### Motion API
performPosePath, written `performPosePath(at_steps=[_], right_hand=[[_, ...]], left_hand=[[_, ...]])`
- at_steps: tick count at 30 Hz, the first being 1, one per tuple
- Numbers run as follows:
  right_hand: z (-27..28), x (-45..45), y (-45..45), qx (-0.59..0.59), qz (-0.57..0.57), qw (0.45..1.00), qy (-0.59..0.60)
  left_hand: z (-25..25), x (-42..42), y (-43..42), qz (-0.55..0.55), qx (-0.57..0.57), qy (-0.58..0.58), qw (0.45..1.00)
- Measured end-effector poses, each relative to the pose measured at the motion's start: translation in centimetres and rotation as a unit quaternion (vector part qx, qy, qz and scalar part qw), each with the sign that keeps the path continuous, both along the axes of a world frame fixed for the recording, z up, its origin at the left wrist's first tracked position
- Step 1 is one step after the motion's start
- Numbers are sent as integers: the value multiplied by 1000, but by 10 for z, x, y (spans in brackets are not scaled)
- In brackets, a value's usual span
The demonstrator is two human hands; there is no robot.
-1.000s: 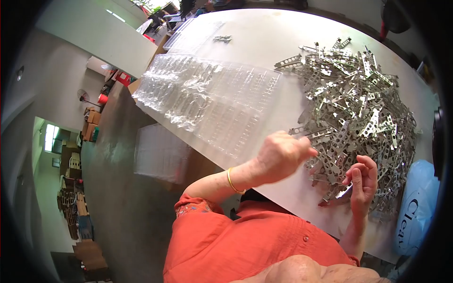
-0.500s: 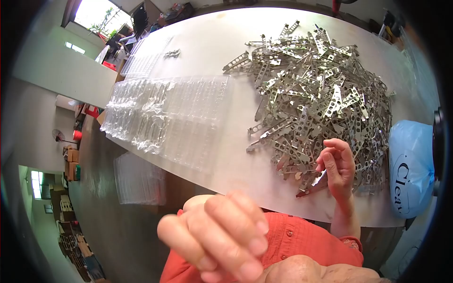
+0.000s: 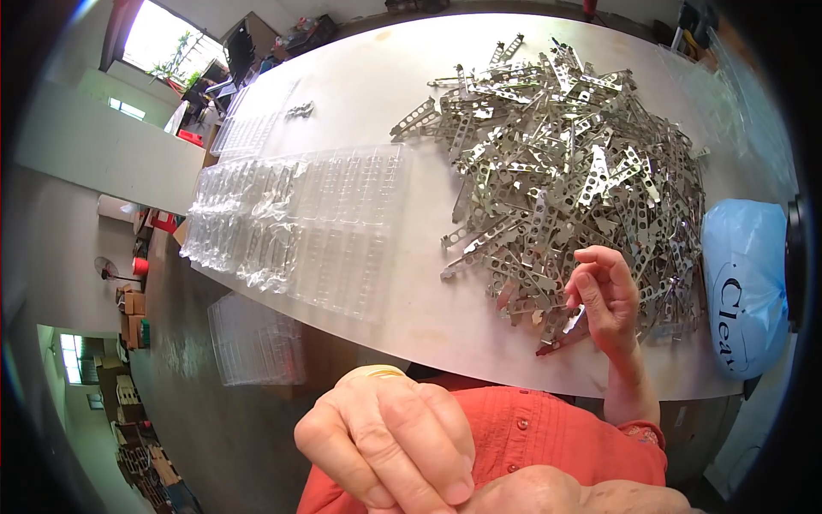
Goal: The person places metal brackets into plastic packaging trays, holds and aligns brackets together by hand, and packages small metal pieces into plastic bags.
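Observation:
My left hand (image 3: 390, 437) is raised close to the camera, in front of the red shirt and beside the chin. Its fingers are curled together; whatever may be in them is hidden. My right hand (image 3: 604, 295) hovers at the near edge of a heap of perforated metal brackets (image 3: 556, 163), palm inward. Its fingers are loosely bent, with a gap to the thumb, and no piece shows between them. Left of the heap lies a clear plastic tray (image 3: 347, 231), its left part filled with rows of wrapped or shiny pieces.
Another clear tray (image 3: 248, 120) lies farther back, beside a few small metal pieces (image 3: 300, 110). A blue plastic bag (image 3: 743, 291) bulges at the table's right edge. Below the table's left edge are stacked clear trays (image 3: 255, 341).
My left hand has dropped slightly toward the chin and its fingers look more closed. My right hand keeps nearly the same pose. The whole view has shifted a little.

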State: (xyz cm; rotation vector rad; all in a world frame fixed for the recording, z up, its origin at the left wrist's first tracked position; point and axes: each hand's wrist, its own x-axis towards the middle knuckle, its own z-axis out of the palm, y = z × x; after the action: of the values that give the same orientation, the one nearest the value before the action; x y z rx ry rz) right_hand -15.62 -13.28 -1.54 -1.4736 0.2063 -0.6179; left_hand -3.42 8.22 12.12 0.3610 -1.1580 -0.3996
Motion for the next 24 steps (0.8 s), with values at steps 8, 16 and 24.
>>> performPosePath(at_steps=[8, 16, 24], right_hand=[[0, 0, -1, -2, 0, 1000, 3], [0, -1, 0, 2, -2, 1000, 2], [0, 0, 2, 10, -18, 1000, 12]], left_hand=[[0, 1, -7, 7, 5, 45, 999], [-8, 2, -14, -5, 6, -4, 1000], [-8, -37, -39, -274, 30, 179, 945]])
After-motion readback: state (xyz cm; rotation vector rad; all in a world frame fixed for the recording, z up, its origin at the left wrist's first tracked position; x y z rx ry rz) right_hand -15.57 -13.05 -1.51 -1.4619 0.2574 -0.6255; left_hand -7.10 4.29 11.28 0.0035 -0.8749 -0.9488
